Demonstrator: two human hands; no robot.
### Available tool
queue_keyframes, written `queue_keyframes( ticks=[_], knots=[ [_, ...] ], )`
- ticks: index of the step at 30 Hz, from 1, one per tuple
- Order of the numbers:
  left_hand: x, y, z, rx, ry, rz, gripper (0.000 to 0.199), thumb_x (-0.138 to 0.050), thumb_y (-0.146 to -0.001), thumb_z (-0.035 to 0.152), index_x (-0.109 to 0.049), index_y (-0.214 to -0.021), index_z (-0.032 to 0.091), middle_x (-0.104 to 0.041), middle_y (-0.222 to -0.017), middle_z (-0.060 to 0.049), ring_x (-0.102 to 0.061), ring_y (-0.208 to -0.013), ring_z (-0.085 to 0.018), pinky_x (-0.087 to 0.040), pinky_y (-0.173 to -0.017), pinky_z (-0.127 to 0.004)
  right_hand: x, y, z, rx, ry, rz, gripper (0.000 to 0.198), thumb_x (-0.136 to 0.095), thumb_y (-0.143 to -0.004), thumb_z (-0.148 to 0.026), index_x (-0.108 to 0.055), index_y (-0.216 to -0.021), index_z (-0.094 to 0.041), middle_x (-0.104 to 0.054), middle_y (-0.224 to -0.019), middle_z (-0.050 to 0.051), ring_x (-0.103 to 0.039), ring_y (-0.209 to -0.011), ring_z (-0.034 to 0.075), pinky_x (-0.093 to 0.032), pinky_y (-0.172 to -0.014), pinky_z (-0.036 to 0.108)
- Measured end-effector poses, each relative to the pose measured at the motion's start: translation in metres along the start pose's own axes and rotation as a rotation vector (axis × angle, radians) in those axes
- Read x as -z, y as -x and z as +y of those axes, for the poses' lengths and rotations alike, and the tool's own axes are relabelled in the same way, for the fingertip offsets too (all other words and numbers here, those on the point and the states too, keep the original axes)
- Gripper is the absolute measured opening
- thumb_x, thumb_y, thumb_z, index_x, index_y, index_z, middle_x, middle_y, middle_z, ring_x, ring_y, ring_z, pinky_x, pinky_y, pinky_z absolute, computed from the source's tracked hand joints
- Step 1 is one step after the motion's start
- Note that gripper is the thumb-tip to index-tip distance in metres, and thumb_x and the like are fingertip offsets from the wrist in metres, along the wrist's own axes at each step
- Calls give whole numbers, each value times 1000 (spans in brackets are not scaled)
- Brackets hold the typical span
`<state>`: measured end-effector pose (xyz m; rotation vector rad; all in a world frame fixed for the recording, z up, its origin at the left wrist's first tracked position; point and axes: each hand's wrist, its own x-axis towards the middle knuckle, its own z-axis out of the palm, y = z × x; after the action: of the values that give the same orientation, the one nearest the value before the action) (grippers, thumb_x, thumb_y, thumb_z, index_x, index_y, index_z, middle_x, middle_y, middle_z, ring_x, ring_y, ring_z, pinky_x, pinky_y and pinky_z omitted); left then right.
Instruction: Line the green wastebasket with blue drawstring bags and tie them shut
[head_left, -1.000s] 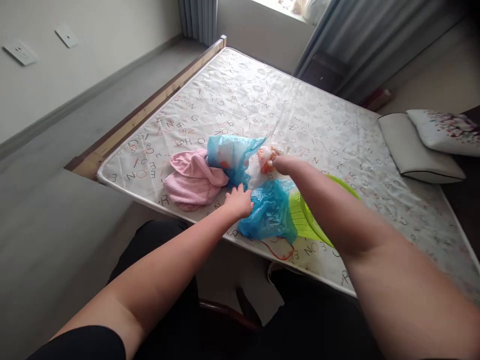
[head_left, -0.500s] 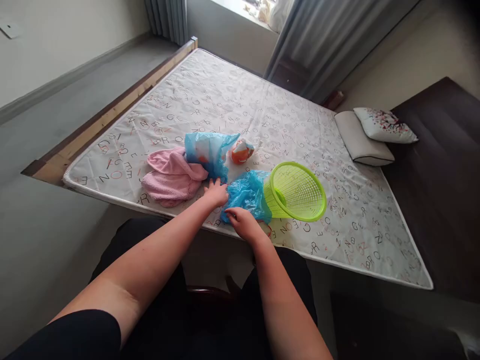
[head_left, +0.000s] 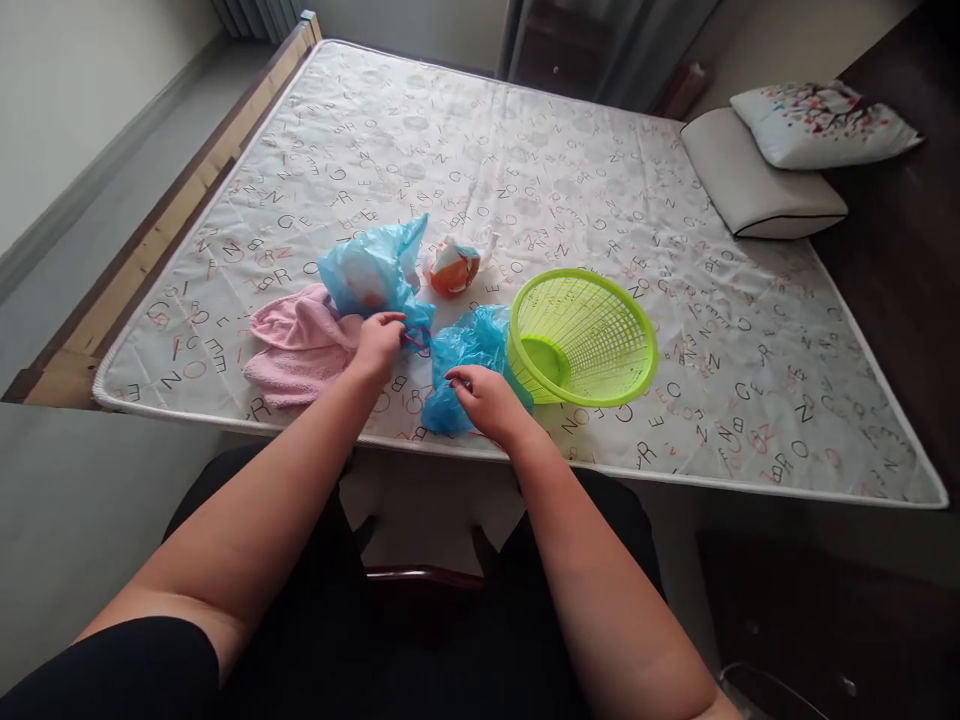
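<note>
Left hand (head_left: 380,343) at filled blue bag (head_left: 367,268), green basket (head_left: 589,335)

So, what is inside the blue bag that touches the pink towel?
Through the bag, something whitish with an orange-red patch shows faintly. What it is, and anything deeper, cannot be told, because the crumpled film covers them.

The camera sat on my head, looking forward and down past my lap (head_left: 405,650) to my left hand (head_left: 380,343) and right hand (head_left: 489,402), both fairly near. Across the mattress (head_left: 517,190), its view reached a curtain (head_left: 645,45) at the far side, a wall (head_left: 75,100) at left and a pillow (head_left: 817,125) at far right.
</note>
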<state>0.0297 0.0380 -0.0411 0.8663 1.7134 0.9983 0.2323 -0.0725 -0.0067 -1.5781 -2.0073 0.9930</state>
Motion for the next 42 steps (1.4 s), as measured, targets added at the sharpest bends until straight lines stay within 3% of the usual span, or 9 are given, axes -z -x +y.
queue_keyframes(
  ticks=[6,16,20,23,26,29,32,36,42],
  knots=[
    [38,-3,49,-119,624,-161,24,-69,-79,6,-65,-96,22,-59,-70,2,-59,-58,-10,-53,-54,-18,1,5,0,11,-61,9,30,-55,-108,-21,-80,-125,-22,-80,-130,11,-75,-124,27,-58,-111,42],
    [35,53,48,25,492,-784,39,-93,-74,19,-73,-108,21,-40,-59,10,-36,-46,-4,-42,-49,-19,-24,-10,2,-46,-571,256,51,-77,-97,-43,-64,-144,-27,-72,-143,11,-74,-120,26,-61,-110,47],
    [32,63,41,114,334,-1030,43,-102,-70,34,-73,-99,21,-45,-61,7,-38,-48,-6,-38,-48,-22,-33,-17,1,-119,-788,253,54,-83,-90,-50,-66,-137,-29,-76,-120,6,-74,-101,21,-66,-91,39],
    [33,59,39,99,339,-936,42,-94,-78,47,-70,-102,22,-40,-60,9,-30,-44,-5,-27,-44,-21,-35,-19,-1,-175,-846,251,35,-84,-86,-51,-73,-105,-24,-71,-92,1,-68,-85,17,-63,-77,33],
    [33,46,32,43,360,-607,33,-81,-85,48,-64,-101,24,-33,-59,11,-23,-43,-6,-22,-43,-20,-33,-19,-3,-228,-957,367,34,-84,-84,-51,-69,-97,-23,-69,-92,1,-67,-87,17,-63,-77,33],
    [34,33,22,-58,164,-409,25,-79,-81,36,-62,-95,23,-48,-65,7,-43,-51,-10,-38,-50,-22,-29,-19,-5,-214,-1085,457,35,-86,-82,-49,-67,-98,-24,-69,-98,1,-68,-94,17,-65,-86,35],
    [33,30,12,-408,-94,-424,25,-80,-82,35,-73,-101,21,-72,-90,-3,-68,-82,-19,-57,-77,-33,-26,-20,-6,-197,-1218,485,31,-89,-77,-40,-68,-94,-25,-69,-95,-1,-68,-92,15,-65,-92,35],
    [26,34,1,-853,-386,-394,32,-88,-83,42,-82,-106,22,-79,-113,-10,-72,-111,-28,-54,-108,-45,-22,-19,-7,-189,-1385,422,37,-90,-72,-30,-66,-100,-27,-71,-98,-3,-71,-95,15,-65,-98,38],
    [22,32,-3,-866,-347,-430,27,-85,-90,46,-79,-98,21,-79,-107,-8,-73,-104,-25,-57,-100,-39,-16,-16,-3,-274,-1260,428,30,-79,-74,-29,-66,-100,-24,-68,-99,-3,-69,-84,13,-62,-77,31]
  ],
)
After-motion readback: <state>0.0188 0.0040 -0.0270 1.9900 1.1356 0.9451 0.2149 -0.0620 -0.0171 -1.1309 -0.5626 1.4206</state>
